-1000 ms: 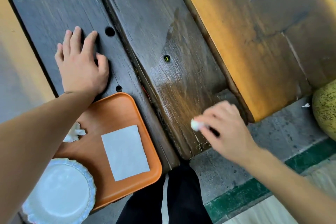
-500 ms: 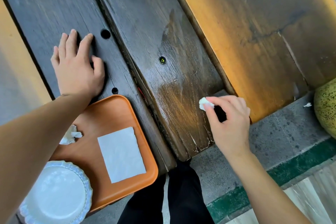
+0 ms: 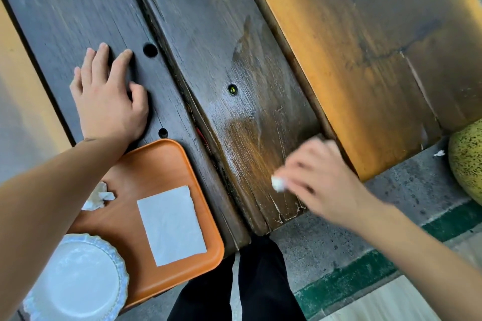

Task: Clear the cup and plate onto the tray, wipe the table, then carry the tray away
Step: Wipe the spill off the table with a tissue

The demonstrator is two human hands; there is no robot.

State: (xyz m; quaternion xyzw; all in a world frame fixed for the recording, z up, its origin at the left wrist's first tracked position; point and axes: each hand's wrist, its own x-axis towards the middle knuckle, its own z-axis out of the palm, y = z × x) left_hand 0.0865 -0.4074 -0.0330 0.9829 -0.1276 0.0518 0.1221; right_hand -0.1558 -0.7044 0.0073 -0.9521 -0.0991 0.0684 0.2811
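An orange tray point(image 3: 154, 164) lies at the near edge of the dark wooden table point(image 3: 208, 34). On it are a white scalloped plate point(image 3: 78, 279), a flat white napkin point(image 3: 170, 224) and a crumpled tissue point(image 3: 97, 197). No cup is visible. My left hand point(image 3: 109, 101) rests flat on the table just beyond the tray, fingers spread. My right hand point(image 3: 320, 180), blurred, pinches a small white wad of tissue point(image 3: 277, 184) against a wet, shiny patch near the table's front edge.
A lighter orange-brown bench point(image 3: 365, 60) runs along the right of the table. A speckled yellow-green round object point(image 3: 467, 159) sits on the concrete floor at far right. My dark trousers point(image 3: 234, 281) show below the table edge, beside a green floor stripe point(image 3: 365, 273).
My right hand moved the tissue wad away to the far side of the wet patch, then back toward me near the front edge. The left hand stays flat on the table.
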